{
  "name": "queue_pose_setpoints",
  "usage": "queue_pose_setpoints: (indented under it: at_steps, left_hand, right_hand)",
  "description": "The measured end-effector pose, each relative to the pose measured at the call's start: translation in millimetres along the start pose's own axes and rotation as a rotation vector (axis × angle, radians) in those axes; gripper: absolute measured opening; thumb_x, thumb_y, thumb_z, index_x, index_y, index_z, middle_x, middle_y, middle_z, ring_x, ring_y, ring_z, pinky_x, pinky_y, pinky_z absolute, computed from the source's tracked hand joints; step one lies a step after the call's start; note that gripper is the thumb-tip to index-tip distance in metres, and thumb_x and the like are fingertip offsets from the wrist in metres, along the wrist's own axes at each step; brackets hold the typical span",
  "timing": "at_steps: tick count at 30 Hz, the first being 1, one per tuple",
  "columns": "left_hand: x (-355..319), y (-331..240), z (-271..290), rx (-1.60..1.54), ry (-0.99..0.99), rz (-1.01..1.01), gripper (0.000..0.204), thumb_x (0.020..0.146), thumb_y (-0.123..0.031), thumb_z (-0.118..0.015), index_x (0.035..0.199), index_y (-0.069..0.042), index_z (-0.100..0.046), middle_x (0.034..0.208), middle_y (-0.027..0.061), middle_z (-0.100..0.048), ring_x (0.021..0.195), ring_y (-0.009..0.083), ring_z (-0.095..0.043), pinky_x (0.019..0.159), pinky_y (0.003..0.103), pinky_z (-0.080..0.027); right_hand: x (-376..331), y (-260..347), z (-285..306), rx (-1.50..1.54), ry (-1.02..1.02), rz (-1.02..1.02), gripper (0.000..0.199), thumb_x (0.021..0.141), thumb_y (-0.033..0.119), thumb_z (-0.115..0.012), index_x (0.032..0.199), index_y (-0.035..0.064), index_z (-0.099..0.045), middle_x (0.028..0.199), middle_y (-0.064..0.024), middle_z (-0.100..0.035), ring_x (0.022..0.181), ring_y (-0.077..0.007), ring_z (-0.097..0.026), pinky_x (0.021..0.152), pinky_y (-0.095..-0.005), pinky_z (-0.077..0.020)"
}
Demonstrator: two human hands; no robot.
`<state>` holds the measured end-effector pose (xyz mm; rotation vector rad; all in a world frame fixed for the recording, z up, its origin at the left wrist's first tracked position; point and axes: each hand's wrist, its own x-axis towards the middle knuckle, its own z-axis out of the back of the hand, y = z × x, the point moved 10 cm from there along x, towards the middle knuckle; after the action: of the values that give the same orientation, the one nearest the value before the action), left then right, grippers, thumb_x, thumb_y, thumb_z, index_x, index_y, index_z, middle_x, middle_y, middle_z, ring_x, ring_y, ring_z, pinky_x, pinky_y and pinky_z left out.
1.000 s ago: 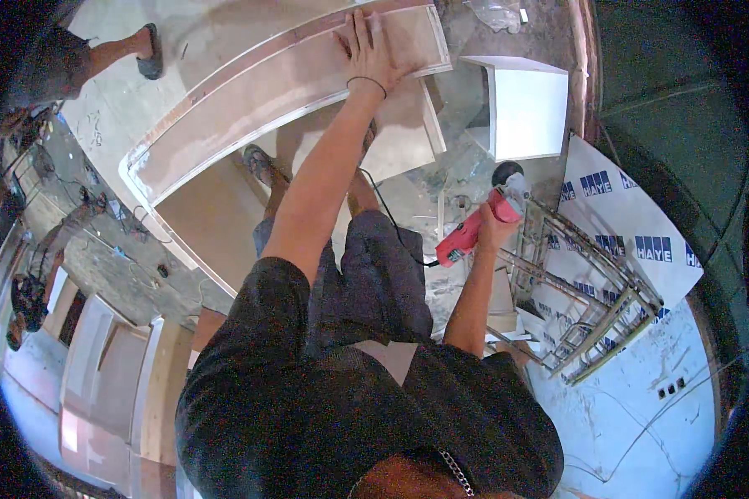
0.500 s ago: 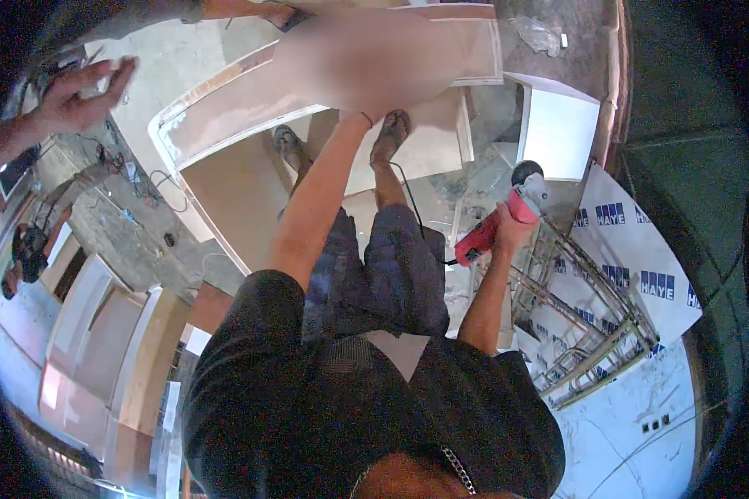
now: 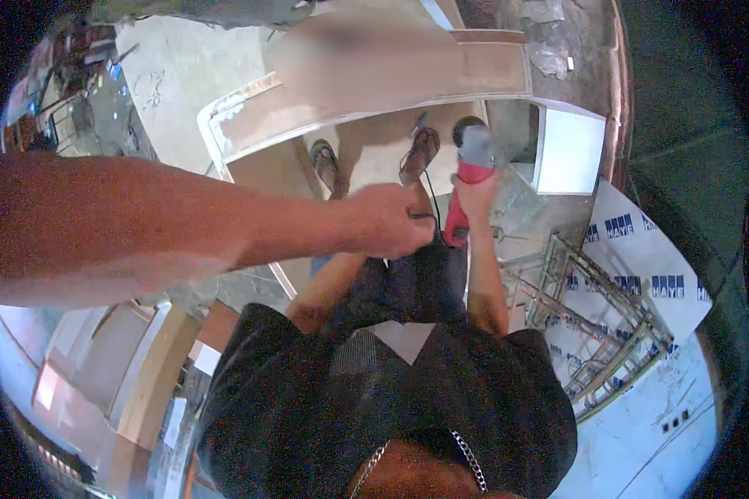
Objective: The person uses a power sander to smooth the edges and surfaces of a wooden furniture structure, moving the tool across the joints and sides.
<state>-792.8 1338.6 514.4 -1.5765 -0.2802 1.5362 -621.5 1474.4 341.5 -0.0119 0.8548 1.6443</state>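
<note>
My right hand [image 3: 476, 197] is wrapped around the red body of an angle grinder [image 3: 477, 150], its grey head and dark round disc facing away from me. A dark power cord [image 3: 434, 195] runs near the tool's rear end. From the left, another person's forearm [image 3: 141, 220] stretches across in front of me. That person's closed hand [image 3: 395, 220] is close to the grinder's back end; what it holds, if anything, is unclear. Only my left forearm [image 3: 331, 284] shows, bent inward, with the left hand hidden behind the other person's arm and hand.
Past my sandalled feet lies a long curved wooden panel [image 3: 258, 129] with white edging, partly covered by a blur. A white box-like piece [image 3: 570, 150] stands at the right. Nearer are a metal frame [image 3: 607, 333] and a white printed sheet [image 3: 666, 266]. Wooden furniture [image 3: 91, 366] stands at left.
The other person's arm has come in from the left across my front. My right hand has brought the grinder inward to the left, and my left arm has drawn back.
</note>
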Motion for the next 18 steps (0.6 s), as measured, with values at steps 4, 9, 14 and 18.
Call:
queue_pose_setpoints:
  at_steps: [4, 9, 14, 18]
  left_hand:
    - [-16, 22, -51, 0.013, 0.13, -0.045, 0.032, 0.084, -0.037, -0.057, 0.091, -0.007, -0.062, 0.087, 0.0091, -0.064, 0.084, 0.0244, -0.062, 0.075, 0.04, -0.05]
    - [-24, 82, -96, -0.2, -0.042, -0.177, 0.026, 0.083, -0.032, -0.058, 0.094, -0.008, -0.058, 0.091, 0.0077, -0.058, 0.088, 0.0239, -0.057, 0.077, 0.04, -0.048]
    - [-50, 115, -143, -1.937, 0.439, -0.088, 0.024, 0.082, -0.026, -0.059, 0.097, -0.008, -0.054, 0.096, 0.0064, -0.053, 0.092, 0.0234, -0.052, 0.079, 0.041, -0.046]
    - [-99, 115, -155, -2.105, 0.968, 0.358, 0.024, 0.082, -0.021, -0.059, 0.1, -0.009, -0.051, 0.099, 0.0053, -0.048, 0.096, 0.023, -0.048, 0.08, 0.041, -0.044]
  right_hand:
    - [-46, 56, -44, 0.128, 0.005, -0.016, 0.083, 0.056, 0.023, -0.084, 0.121, -0.0003, -0.038, 0.098, -0.0227, -0.064, 0.092, -0.0397, -0.063, 0.083, -0.0458, -0.0502]
    - [-102, 104, -67, 0.179, -0.057, -0.039, 0.076, 0.059, 0.021, -0.084, 0.118, 0.0019, -0.041, 0.1, -0.0216, -0.063, 0.093, -0.036, -0.063, 0.081, -0.0426, -0.0504]
    - [-135, 145, -69, 0.914, -0.182, 0.083, 0.066, 0.063, 0.012, -0.083, 0.117, 0.005, -0.046, 0.097, -0.0092, -0.065, 0.082, -0.0218, -0.063, 0.076, -0.035, -0.0524]
    - [-147, 144, -62, 0.756, -0.293, -0.065, 0.031, 0.068, 0.01, -0.08, 0.095, 0.0051, -0.064, 0.081, -0.0034, -0.064, 0.07, -0.0156, -0.062, 0.064, -0.0336, -0.0522]
